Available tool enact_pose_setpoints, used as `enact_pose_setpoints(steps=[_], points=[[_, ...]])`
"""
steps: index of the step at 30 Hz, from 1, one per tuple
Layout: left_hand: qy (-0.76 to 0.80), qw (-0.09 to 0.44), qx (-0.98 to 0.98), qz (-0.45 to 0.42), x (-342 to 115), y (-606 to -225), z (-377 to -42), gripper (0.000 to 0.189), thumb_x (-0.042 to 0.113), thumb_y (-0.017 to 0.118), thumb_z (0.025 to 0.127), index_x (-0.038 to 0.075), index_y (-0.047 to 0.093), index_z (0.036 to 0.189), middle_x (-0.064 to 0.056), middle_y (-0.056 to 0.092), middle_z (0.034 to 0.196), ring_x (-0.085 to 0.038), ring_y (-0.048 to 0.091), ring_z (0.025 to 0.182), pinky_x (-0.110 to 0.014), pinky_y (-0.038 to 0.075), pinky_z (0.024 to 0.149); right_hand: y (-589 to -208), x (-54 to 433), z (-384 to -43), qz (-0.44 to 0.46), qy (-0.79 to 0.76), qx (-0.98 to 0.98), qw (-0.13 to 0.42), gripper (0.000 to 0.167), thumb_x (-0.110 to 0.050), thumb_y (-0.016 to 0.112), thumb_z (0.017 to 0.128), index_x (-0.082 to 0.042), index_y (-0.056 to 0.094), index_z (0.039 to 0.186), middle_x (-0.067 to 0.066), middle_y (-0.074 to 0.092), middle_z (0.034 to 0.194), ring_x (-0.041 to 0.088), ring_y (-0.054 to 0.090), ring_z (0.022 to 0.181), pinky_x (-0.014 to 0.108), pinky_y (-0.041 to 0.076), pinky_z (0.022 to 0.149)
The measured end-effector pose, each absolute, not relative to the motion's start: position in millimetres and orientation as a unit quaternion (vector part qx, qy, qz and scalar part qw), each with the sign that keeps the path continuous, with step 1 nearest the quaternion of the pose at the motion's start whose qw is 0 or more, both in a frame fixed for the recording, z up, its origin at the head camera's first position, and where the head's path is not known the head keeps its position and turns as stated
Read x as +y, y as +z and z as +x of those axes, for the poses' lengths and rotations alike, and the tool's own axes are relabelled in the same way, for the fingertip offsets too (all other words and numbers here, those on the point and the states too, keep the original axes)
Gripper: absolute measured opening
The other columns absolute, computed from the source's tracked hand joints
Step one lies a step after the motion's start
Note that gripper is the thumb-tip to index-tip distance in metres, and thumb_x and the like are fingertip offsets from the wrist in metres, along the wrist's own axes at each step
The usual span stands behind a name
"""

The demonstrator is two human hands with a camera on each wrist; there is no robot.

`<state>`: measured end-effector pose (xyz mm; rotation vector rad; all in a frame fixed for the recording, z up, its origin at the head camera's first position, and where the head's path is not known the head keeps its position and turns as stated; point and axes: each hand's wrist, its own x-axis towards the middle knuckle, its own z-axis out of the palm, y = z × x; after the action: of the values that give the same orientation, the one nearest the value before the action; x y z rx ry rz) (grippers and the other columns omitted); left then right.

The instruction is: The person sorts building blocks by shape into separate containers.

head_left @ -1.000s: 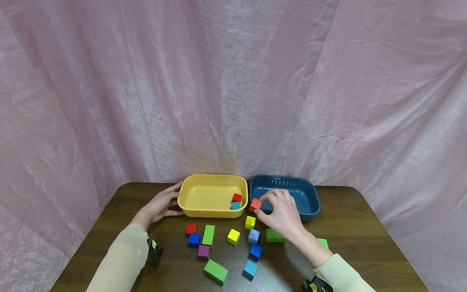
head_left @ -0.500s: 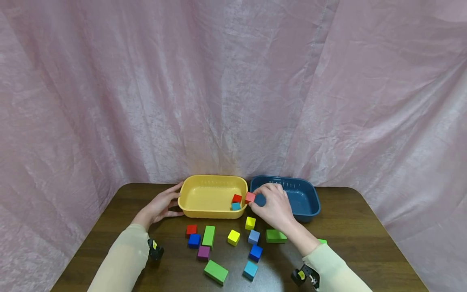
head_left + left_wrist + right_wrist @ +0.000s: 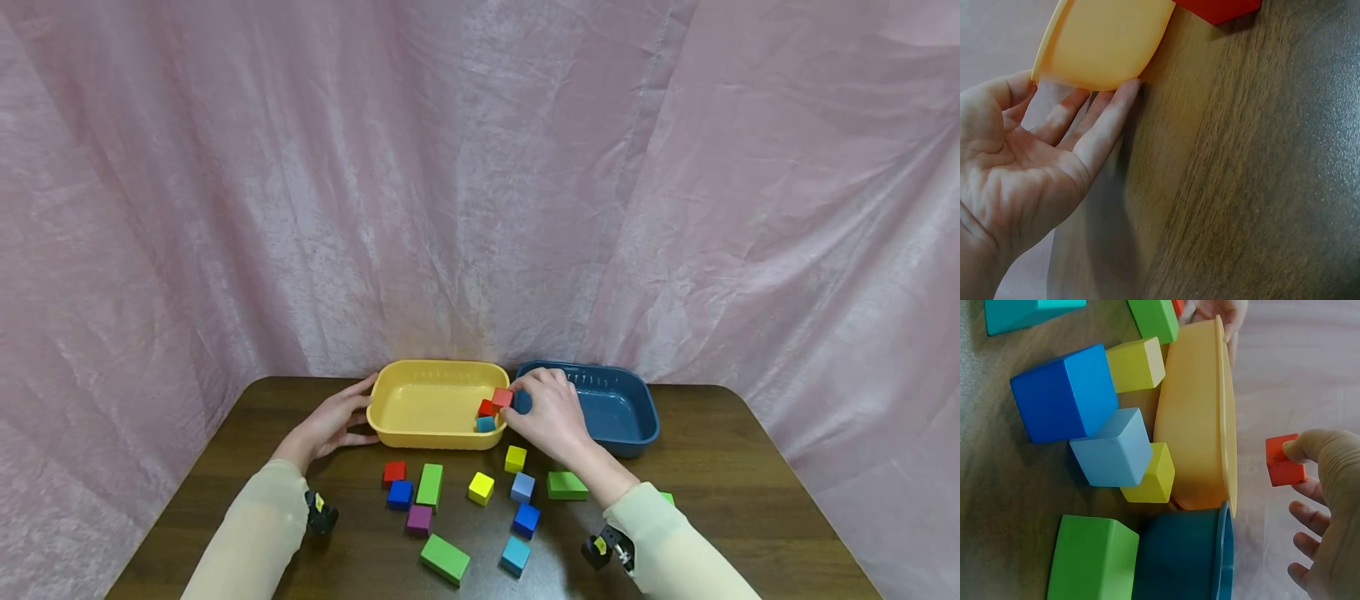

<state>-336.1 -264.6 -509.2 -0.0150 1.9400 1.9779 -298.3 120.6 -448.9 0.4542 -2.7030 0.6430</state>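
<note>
My right hand [image 3: 551, 419] pinches a red cube [image 3: 502, 398] between thumb and fingers, over the right end of the yellow tub [image 3: 431, 439]. In the right wrist view the held cube stands clear above the tub's rim, and the other fingers are spread loosely. Inside the tub, at its right end, lie another red cube [image 3: 486, 408] and a light-blue block [image 3: 485, 424]. At the tub's left end, my left hand [image 3: 327, 427] rests its extended fingertips on the outer wall. The left wrist view shows the thumb [image 3: 1013, 87] by the rim.
A dark-blue tub [image 3: 618, 417] adjoins the yellow one on the right. In front lie several blocks on the wooden table [image 3: 337, 550], among them a purple cube [image 3: 419, 520], a yellow cube [image 3: 481, 488] and a green block [image 3: 445, 559]. A pink curtain [image 3: 450, 183] hangs behind.
My right hand has carried the red cube leftward, from the gap between the tubs to above the yellow tub's right end. The left hand stays put against the tub.
</note>
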Motion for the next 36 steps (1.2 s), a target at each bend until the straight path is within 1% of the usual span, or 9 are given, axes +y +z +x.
enact_pose_setpoints(steps=[3, 9, 12, 15, 21, 30, 36], points=[[0.701, 0.187, 0.688, -0.003, -264.9, -508.6, -337.1, 0.063, 0.024, 0.047, 0.110, 0.032, 0.018, 0.165, -0.017, 0.024, 0.165, -0.035, 0.054, 0.128, -0.059, 0.053, 0.095, -446.7, 117.6, -301.6, 0.168, 0.216, -0.949, 0.159, 0.028, -0.040, 0.078, 0.086, -0.020, 0.076, 0.105, 0.001, 0.064, 0.118, 0.028, 0.046, 0.115, 0.047, 0.042, 0.097], [0.700, 0.188, 0.689, -0.004, -264.4, -507.5, -338.5, 0.062, 0.025, 0.047, 0.110, 0.033, 0.019, 0.165, -0.016, 0.023, 0.165, -0.035, 0.055, 0.128, -0.059, 0.053, 0.095, -443.6, 110.3, -305.9, 0.174, 0.208, -0.951, 0.150, 0.030, -0.039, 0.078, 0.086, -0.019, 0.077, 0.108, 0.002, 0.063, 0.118, 0.028, 0.047, 0.115, 0.048, 0.042, 0.096], [0.700, 0.187, 0.689, -0.007, -264.1, -507.7, -338.7, 0.062, 0.025, 0.047, 0.110, 0.034, 0.020, 0.165, -0.016, 0.024, 0.165, -0.036, 0.054, 0.129, -0.058, 0.053, 0.095, -443.2, 106.4, -307.9, 0.175, 0.204, -0.952, 0.146, 0.031, -0.039, 0.078, 0.085, -0.019, 0.076, 0.108, 0.002, 0.064, 0.119, 0.028, 0.047, 0.114, 0.047, 0.042, 0.094], [0.698, 0.187, 0.691, -0.002, -264.4, -507.6, -338.0, 0.062, 0.025, 0.046, 0.110, 0.033, 0.018, 0.165, -0.017, 0.022, 0.166, -0.038, 0.053, 0.130, -0.058, 0.053, 0.095, -444.1, 102.5, -310.4, 0.174, 0.198, -0.954, 0.143, 0.031, -0.041, 0.078, 0.085, -0.020, 0.076, 0.108, 0.001, 0.064, 0.119, 0.027, 0.047, 0.113, 0.045, 0.042, 0.093], [0.697, 0.185, 0.692, -0.005, -264.4, -506.7, -336.8, 0.063, 0.025, 0.048, 0.110, 0.033, 0.019, 0.165, -0.018, 0.026, 0.164, -0.036, 0.055, 0.126, -0.058, 0.053, 0.095, -444.4, 94.6, -313.9, 0.177, 0.193, -0.954, 0.143, 0.030, -0.041, 0.078, 0.085, -0.019, 0.077, 0.105, 0.002, 0.064, 0.116, 0.027, 0.048, 0.111, 0.043, 0.042, 0.090], [0.698, 0.191, 0.690, 0.000, -266.3, -508.8, -337.6, 0.064, 0.026, 0.048, 0.110, 0.032, 0.017, 0.166, -0.017, 0.024, 0.165, -0.032, 0.057, 0.125, -0.057, 0.054, 0.095, -446.0, 85.4, -317.3, 0.184, 0.187, -0.956, 0.131, 0.028, -0.042, 0.077, 0.087, -0.020, 0.077, 0.105, 0.001, 0.063, 0.112, 0.026, 0.047, 0.111, 0.042, 0.042, 0.089], [0.697, 0.189, 0.691, 0.004, -267.3, -508.7, -337.7, 0.063, 0.026, 0.047, 0.110, 0.032, 0.017, 0.166, -0.018, 0.024, 0.164, -0.033, 0.056, 0.126, -0.058, 0.053, 0.096, -449.1, 81.0, -320.0, 0.185, 0.182, -0.957, 0.126, 0.030, -0.044, 0.077, 0.086, -0.020, 0.077, 0.105, 0.001, 0.063, 0.110, 0.026, 0.047, 0.109, 0.042, 0.042, 0.089]])
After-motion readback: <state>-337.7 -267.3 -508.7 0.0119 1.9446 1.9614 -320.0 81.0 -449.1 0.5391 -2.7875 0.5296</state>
